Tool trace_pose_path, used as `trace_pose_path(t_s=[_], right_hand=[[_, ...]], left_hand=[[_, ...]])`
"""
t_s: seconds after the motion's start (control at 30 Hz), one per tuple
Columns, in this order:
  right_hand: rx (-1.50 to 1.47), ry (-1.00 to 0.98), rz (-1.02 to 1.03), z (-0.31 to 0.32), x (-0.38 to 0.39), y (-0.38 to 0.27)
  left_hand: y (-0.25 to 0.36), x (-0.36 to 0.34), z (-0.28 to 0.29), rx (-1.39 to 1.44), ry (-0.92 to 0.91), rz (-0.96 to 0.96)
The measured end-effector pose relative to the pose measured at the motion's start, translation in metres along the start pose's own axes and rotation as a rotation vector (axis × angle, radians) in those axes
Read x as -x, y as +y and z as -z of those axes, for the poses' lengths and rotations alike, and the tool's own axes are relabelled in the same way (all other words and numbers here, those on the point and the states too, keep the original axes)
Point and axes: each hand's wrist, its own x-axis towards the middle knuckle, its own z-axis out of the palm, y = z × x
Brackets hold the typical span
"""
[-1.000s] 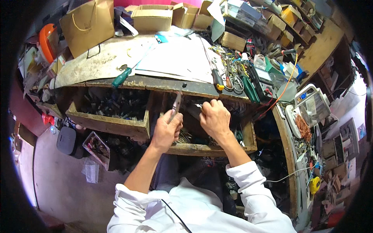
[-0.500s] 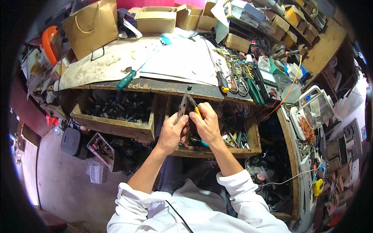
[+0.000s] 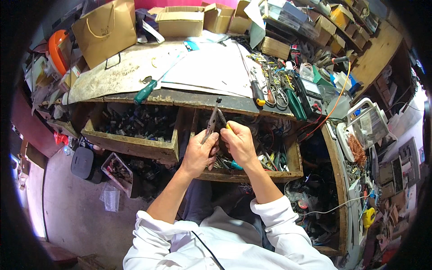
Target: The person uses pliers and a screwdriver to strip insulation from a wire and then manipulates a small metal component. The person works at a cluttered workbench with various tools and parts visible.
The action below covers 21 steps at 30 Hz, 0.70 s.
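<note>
Over the open right drawer, my left hand (image 3: 199, 152) is closed round a pair of grey, long-jawed pliers (image 3: 211, 125). Their jaws point away from me, toward the bench edge. My right hand (image 3: 239, 144) grips a slim tool with a yellow and black handle (image 3: 222, 119), leaning against or very near the pliers; its working end is too small to make out. A small dark piece (image 3: 218, 100) shows right at the tips of the tools, and I cannot tell if it is held or lies on the bench edge.
A green-handled screwdriver (image 3: 146, 92) and a black-and-yellow one (image 3: 257, 93) lie on the bench. The left drawer (image 3: 135, 145) holds many small dark parts; the right drawer (image 3: 252, 176) holds tools. A multimeter (image 3: 310, 90) and cluttered wires sit at right. Cardboard boxes (image 3: 180, 23) line the back.
Both hands stay almost in place. The tool tips have shifted slightly away from me, closer to the small dark piece, and less of the yellow handle shows at my right hand.
</note>
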Motion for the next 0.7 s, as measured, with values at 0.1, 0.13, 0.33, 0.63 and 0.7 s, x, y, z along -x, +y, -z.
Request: trace_pose_path(t_s=[0.1,0.13,0.33,0.63,0.7], right_hand=[[-0.368,-0.099,-0.351,0.003,0.002,-0.026],[-0.433,-0.133,-0.403,0.008,0.001,-0.027],[-0.518,-0.177,-0.409,0.011,-0.001,-0.026],[-0.236,-0.076,-0.291,0.008,-0.004,-0.026],[-0.231,-0.084,-0.293,0.009,-0.005,-0.026]], left_hand=[[0.002,0.002,0.004,0.060,-0.021,0.050],[0.002,0.002,0.004,0.073,-0.033,0.063],[0.003,0.000,0.004,0.124,-0.035,0.102],[0.005,-0.001,0.002,0.102,-0.010,0.099],[0.005,-0.001,0.002,0.089,-0.008,0.100]])
